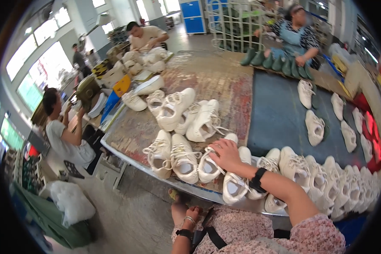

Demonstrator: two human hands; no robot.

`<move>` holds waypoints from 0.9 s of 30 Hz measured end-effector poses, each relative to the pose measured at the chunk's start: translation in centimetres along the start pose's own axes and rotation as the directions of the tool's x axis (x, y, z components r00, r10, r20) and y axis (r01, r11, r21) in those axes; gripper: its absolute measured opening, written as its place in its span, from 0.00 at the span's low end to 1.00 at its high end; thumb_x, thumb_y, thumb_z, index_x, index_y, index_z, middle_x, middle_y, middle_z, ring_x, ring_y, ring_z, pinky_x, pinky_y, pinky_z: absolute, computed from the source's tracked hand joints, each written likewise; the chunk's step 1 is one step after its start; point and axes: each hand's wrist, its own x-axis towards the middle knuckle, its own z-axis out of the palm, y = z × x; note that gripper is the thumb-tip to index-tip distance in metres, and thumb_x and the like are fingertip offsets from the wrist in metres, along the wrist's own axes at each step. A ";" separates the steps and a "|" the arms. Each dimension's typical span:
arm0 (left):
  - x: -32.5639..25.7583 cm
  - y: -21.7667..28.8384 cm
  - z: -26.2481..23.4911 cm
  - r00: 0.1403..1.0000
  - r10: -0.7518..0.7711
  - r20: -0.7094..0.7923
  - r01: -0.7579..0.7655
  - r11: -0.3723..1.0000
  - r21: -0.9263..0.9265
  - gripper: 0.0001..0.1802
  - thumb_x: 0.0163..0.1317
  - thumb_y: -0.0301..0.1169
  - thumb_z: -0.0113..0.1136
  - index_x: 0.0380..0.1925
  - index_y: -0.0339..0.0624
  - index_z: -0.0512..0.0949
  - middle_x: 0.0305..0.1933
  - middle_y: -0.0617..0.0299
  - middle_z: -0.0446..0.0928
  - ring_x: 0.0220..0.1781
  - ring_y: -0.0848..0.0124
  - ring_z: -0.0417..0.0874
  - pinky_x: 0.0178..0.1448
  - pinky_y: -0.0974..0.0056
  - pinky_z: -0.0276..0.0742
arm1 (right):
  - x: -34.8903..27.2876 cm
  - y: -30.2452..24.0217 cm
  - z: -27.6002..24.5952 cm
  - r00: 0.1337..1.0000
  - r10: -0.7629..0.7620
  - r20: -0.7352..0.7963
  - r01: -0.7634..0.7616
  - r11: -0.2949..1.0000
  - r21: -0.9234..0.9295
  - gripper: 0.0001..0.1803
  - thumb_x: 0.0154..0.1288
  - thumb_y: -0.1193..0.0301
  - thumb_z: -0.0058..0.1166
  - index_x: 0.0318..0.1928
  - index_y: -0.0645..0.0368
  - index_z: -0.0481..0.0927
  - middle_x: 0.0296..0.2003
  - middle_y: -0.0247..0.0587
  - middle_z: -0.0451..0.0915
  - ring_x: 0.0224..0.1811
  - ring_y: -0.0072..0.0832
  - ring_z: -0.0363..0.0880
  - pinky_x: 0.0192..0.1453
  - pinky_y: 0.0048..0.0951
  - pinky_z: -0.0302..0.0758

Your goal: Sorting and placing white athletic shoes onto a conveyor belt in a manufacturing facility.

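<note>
The right hand lies palm-down across a white sneaker near the table edge, fingers curled over its laces. The left hand hangs low by the lap, half hidden; its grip is unclear. A yellow box sits far left, its label unreadable.

White sneaker – cream upper, loose laces, opening facing up – lies at the near edge of the worn table, toe toward the person, side by side with similar shoes in a row.
</note>
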 end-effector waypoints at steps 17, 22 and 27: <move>0.2 -0.5 -0.3 1.000 0.014 0.006 -0.015 0.998 0.053 0.15 0.60 0.30 0.49 0.39 0.30 0.78 0.37 0.54 0.81 0.40 0.66 0.81 0.47 0.66 0.76 | 0.1 -0.1 0.3 0.996 -0.056 -0.074 0.054 0.998 -0.034 0.16 0.56 0.59 0.54 0.44 0.50 0.79 0.43 0.35 0.76 0.52 0.39 0.68 0.57 0.42 0.59; -0.1 0.8 -0.1 0.999 0.047 -0.005 -0.046 0.995 0.094 0.16 0.60 0.31 0.49 0.40 0.29 0.78 0.38 0.54 0.81 0.40 0.66 0.81 0.47 0.66 0.75 | 0.3 0.2 0.3 0.994 -0.056 -0.089 0.052 0.998 -0.042 0.16 0.56 0.60 0.54 0.43 0.50 0.79 0.42 0.35 0.76 0.51 0.38 0.69 0.56 0.42 0.60; 0.7 -0.8 -0.8 0.997 0.063 0.033 -0.065 0.997 0.052 0.14 0.60 0.28 0.46 0.38 0.30 0.78 0.36 0.53 0.81 0.40 0.65 0.81 0.48 0.66 0.75 | 0.3 -0.2 0.6 0.997 -0.043 -0.066 0.042 0.999 -0.016 0.16 0.56 0.59 0.54 0.44 0.50 0.79 0.43 0.36 0.76 0.53 0.39 0.68 0.57 0.42 0.59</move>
